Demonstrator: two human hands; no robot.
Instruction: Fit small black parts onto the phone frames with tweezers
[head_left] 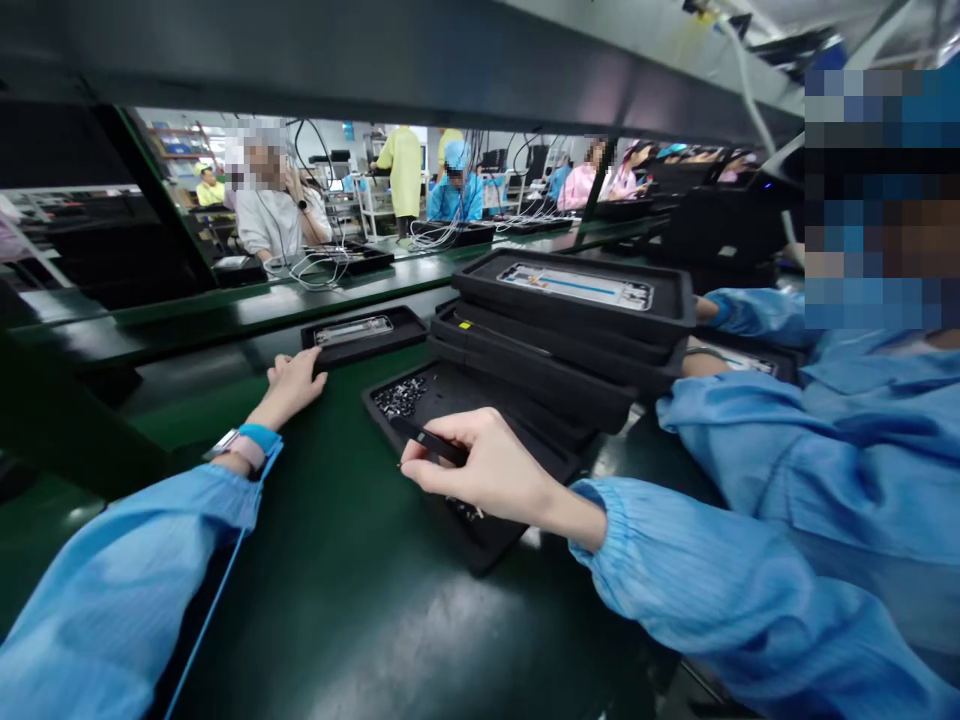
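Note:
My right hand (487,470) grips black tweezers (431,440) in a pinch, above a black parts tray (480,555). Small dark parts (401,397) lie heaped in that tray's far-left corner, and more small pieces (466,510) show below my hand. My left hand (292,388) reaches forward with its fingers apart, at the near-left corner of a small black tray (409,325). A silver phone-like frame (354,330) lies in this tray. Whether my fingertips touch its rim, I cannot tell. A blue strap (261,437) with a cord circles my left wrist.
Stacked black trays (570,345) stand behind the parts tray, the top one bearing a silver frame (581,286). At right, a co-worker's blue sleeves (742,420) reach towards the stack. A metal beam (375,60) crosses overhead. Beyond the green bench (330,580), other people sit among white cables (315,265).

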